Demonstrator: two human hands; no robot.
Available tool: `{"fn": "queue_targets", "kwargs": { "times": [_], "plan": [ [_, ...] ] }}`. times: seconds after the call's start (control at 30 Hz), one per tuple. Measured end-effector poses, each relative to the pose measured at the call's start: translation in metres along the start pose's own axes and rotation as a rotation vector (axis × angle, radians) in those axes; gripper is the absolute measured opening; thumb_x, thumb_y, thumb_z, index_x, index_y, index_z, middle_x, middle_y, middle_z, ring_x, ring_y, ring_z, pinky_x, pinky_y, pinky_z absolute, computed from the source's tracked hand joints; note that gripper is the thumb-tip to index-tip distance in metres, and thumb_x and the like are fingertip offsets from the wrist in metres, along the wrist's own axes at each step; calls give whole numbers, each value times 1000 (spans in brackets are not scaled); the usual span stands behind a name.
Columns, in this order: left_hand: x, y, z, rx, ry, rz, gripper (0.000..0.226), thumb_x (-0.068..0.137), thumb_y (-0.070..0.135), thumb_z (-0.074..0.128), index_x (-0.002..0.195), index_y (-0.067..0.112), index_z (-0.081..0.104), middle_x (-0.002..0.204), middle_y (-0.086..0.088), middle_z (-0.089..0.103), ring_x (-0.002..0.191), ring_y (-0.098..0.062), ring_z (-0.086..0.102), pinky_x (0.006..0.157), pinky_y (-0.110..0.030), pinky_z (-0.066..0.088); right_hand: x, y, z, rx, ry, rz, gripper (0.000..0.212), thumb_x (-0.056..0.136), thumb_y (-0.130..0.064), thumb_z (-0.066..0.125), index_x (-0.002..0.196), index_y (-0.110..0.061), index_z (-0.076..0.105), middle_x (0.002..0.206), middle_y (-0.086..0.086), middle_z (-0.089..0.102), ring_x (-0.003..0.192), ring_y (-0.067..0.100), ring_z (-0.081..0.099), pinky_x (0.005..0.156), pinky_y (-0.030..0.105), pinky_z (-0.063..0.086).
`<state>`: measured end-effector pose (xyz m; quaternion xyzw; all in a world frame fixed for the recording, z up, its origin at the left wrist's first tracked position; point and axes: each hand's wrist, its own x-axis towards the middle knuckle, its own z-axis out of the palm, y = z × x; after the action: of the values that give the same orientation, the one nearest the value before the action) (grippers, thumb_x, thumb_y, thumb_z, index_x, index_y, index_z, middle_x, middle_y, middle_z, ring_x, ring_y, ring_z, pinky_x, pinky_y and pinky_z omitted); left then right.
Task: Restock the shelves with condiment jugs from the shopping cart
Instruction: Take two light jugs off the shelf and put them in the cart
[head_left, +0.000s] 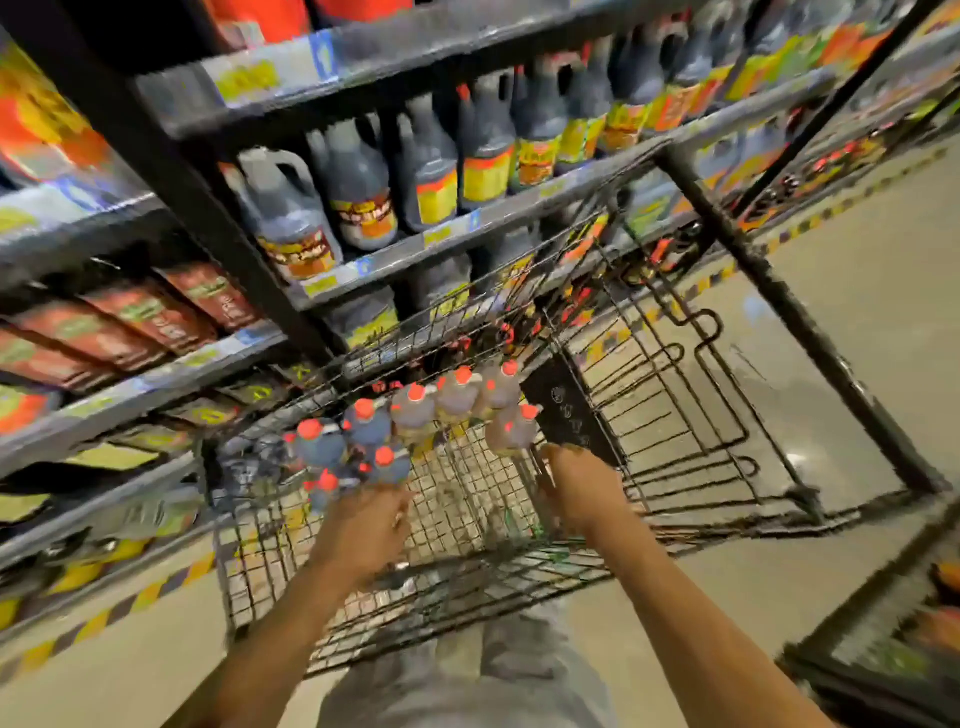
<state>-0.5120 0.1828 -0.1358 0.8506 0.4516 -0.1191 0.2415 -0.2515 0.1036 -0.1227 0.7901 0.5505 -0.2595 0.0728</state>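
Evidently both hands reach into the shopping cart (270, 561): the left hand (363, 525) is at the dark jugs (322, 441), and the right hand (576, 488) is just beside a pale jug (514, 431). Blur hides the fingers, so I cannot tell whether either grips anything. It seems best to hook each handle fully and lift straight up, clear of the wire wall, before turning to the shelf (467, 228). The shelf jugs (358, 197) wear yellow-and-red labels, but no writing is legible.

Red caps (363, 409) on dark and amber jugs (413, 415), black wire cart (457, 499), yellow-red labels (485, 179) on far shelf jugs.
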Motion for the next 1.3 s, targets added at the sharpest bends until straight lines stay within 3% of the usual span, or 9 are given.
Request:
{"fn": "queue_targets", "kwargs": {
  "times": [0.2,0.5,0.63,0.77,0.9,1.03,1.1,1.2,1.3],
  "plan": [
    [31,23,45,-78,-29,-291,14,90,28,60,84,15,64,85,-11,68,82,-36,69,63,-41,56,98,42,26,-14,-99,-126,34,94,-23,57,127,-15,58,115,12,65,109,36,66,81,43,56],
    [83,51,110,-251,-154,-405,27,84,32,46,101,18,60,101,-10,62,89,-36,64,74,-50,57,199,72,99,-92,-100,-230,44,93,-7,62,135,-7,51,128,13,57,126,36,47,82,42,50],
    [104,48,129,-325,-146,-411,49,91,25,60,138,16,50,128,-12,58,108,-33,63,86,-40,54,220,86,115,53,-53,-205,30,88,-14,69,118,-15,66,112,9,67,111,32,58,78,33,45],
    [117,47,139,-406,-209,-461,58,95,35,60,146,21,38,133,-5,57,115,-28,60,80,-31,32,216,96,109,375,-95,-326,31,90,-28,71,112,-7,67,103,8,66,90,16,58,74,18,42],
    [116,47,139,-583,-264,-450,79,90,42,69,154,24,26,151,-4,44,137,-26,43,102,-36,34,208,86,96,599,-224,-342,52,84,-53,57,101,-5,67,93,11,70,84,24,65,78,35,52],
    [114,50,142,-782,-306,-430,118,71,52,84,159,26,10,166,-2,18,149,-24,23,117,-41,24,204,72,91,718,-452,-382,28,91,-43,64,93,-17,72,88,7,72,84,29,68,85,54,56],
    [115,52,150,-924,-280,-448,132,57,56,90,157,32,7,165,-1,21,146,-22,30,119,-45,27,197,62,89,844,-567,-357,19,96,-32,64,97,-15,73,91,10,73,86,29,70,87,55,57],
    [114,51,160,-1093,-146,-508,119,48,57,94,144,41,26,144,6,48,126,-15,53,101,-35,48,188,51,92,987,-674,-355,30,102,-22,59,107,6,68,104,24,72,98,40,71,90,59,57],
    [114,47,159,-1113,-106,-540,97,55,44,95,135,33,41,121,16,59,108,-4,59,81,-20,48,188,48,98,1037,-700,-322,29,105,-20,56,110,7,67,104,17,73,99,31,70,93,63,55]
  ]
}}
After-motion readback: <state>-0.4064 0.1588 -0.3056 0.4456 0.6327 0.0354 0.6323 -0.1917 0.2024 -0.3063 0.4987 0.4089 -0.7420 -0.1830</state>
